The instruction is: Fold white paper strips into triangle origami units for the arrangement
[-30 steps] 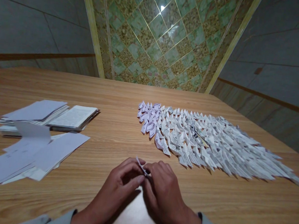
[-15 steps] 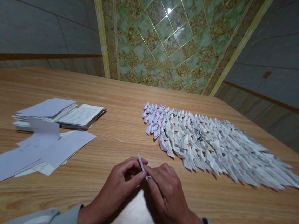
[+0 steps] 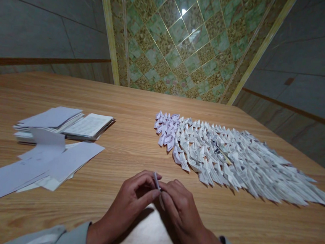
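Between my hands, just above the near part of the table, is a small piece of folded paper (image 3: 156, 180), seen nearly edge-on. My left hand (image 3: 136, 194) pinches it between thumb and fingers from the left. From the other side my right hand (image 3: 181, 206) grips its lower part, thumb and forefinger pressed together. The fingers hide most of the paper, so its full shape cannot be made out. Beyond my right hand lie rows of folded paper boats (image 3: 219, 154), lilac at the left end and printed white or grey elsewhere.
Stacked paper (image 3: 53, 117) and a pile of printed sheets (image 3: 90, 125) sit at the left of the wooden table (image 3: 129, 134). Nearer are loose lilac sheets (image 3: 74, 159), one standing partly upright. A tiled wall (image 3: 184, 43) rises behind the table.
The folded paper has tilted and shifted slightly right and down between my fingers. My right hand's fingers have drawn closer around its lower end. The boats and sheets stay put.
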Action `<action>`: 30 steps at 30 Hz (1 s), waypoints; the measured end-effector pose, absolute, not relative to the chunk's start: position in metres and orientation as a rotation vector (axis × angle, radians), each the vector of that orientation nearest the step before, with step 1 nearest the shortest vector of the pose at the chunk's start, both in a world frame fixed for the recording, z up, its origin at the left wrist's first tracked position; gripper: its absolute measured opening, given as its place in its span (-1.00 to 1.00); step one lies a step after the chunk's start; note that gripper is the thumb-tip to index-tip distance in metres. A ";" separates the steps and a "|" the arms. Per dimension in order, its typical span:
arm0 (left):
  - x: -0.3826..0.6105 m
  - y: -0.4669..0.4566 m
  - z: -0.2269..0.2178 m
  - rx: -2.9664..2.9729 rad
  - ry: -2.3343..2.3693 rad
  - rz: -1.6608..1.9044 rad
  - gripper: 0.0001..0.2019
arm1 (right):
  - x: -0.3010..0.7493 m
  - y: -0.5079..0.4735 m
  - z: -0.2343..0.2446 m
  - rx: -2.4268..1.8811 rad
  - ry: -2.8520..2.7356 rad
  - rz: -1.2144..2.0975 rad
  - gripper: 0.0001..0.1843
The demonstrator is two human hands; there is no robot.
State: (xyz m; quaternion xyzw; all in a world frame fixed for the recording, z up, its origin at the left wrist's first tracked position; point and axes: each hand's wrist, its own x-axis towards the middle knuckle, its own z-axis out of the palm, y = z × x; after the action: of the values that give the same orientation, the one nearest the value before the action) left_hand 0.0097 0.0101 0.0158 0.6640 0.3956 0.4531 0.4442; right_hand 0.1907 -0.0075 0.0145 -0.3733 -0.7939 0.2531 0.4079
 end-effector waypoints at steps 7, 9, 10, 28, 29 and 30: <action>0.010 0.010 0.015 1.632 0.981 1.104 -0.92 | 0.190 -0.007 0.014 -0.965 -2.002 0.621 -0.70; 0.010 0.010 0.014 1.648 0.974 1.100 -0.91 | 0.190 -0.007 0.014 -0.963 -1.999 0.627 -0.70; 0.009 0.010 0.014 1.658 0.972 1.099 -0.90 | 0.190 -0.007 0.014 -0.964 -1.999 0.631 -0.70; 0.011 0.002 0.003 2.354 1.006 1.185 -0.88 | 0.186 -0.005 0.004 -1.129 -2.048 0.106 -0.75; 0.011 0.001 0.003 2.373 1.000 1.178 -0.87 | 0.186 -0.004 0.004 -1.136 -2.039 0.130 -0.73; 0.011 0.001 0.003 2.379 1.004 1.178 -0.86 | 0.187 -0.004 0.003 -1.143 -2.026 0.166 -0.73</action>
State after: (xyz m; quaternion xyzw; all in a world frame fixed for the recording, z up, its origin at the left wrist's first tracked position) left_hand 0.0110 0.0009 0.0027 0.8286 0.3497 0.4102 0.1510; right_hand 0.1866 -0.0038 0.0032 -0.4507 -0.7985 0.0655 0.3938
